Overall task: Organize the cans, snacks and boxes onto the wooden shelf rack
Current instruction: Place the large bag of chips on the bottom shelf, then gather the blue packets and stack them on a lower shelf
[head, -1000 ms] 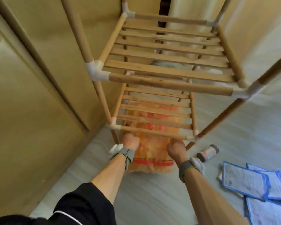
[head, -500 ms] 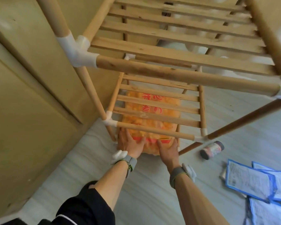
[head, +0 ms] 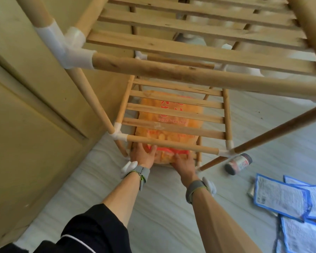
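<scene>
Chip bag (head: 164, 158) deeper in rack (head: 171, 144) vs before; L hand (head: 143, 157), R hand (head: 184, 163) flat, apparently pushing it.

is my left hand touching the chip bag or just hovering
Touching. The head view shows the left hand with fingers spread on the near left corner of the potato chip bag, no gap.

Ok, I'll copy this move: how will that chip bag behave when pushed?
The chip bag looks like thin film holding loose chips, so probably light, floppy and crushable. The left hand and right hand press its near end with flat fingers; it likely slides easily.
</scene>
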